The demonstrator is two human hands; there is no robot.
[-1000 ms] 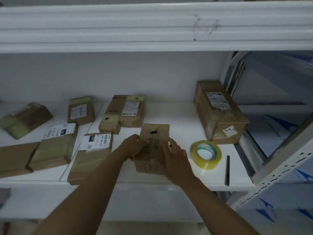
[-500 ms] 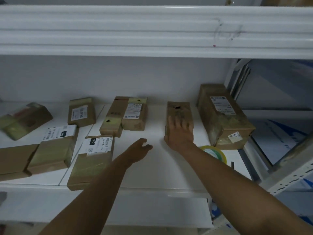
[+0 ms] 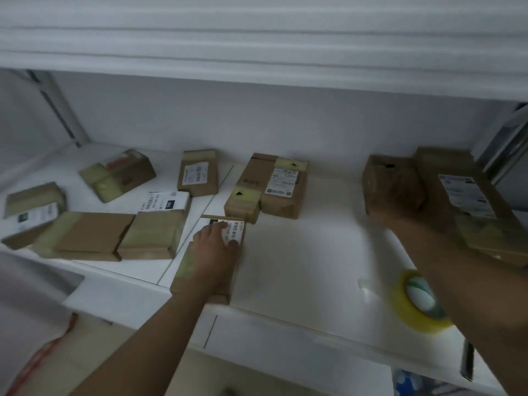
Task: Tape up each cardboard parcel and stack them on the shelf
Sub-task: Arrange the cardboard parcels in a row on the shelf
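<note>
- The plain brown parcel (image 3: 393,184) sits at the back right of the white shelf (image 3: 300,252), pushed up against the side of the big labelled box (image 3: 468,201) that runs along the shelf's right end.
- The right hand (image 3: 397,214) is on the near end of that plain parcel; the picture is blurred there, so whether the fingers are curled round it or just pressing flat, I cannot tell.
- The left hand (image 3: 215,247) lies on top of a flat parcel with a white barcode label (image 3: 210,252) near the front edge, fingers stretched out fairly straight over the label, not wrapped round anything.
- A roll of yellowish packing tape (image 3: 421,301) lies flat on the shelf at the front right, partly hidden under the right forearm.
- Just behind the flat parcel stand two boxes side by side, a narrow one with tape on its near end (image 3: 247,192) touching a wider one with a printed label (image 3: 284,187).
- Further left, more parcels are spread about: an upright-looking one with a label (image 3: 197,177), a tilted one wrapped in tape (image 3: 117,175), a labelled one in the middle (image 3: 160,221), a broad flat one (image 3: 85,235), and one at the far left edge (image 3: 31,212).
- A dark, narrow thing (image 3: 467,360) lies at the shelf's front right corner; too blurred to say what it is.
</note>
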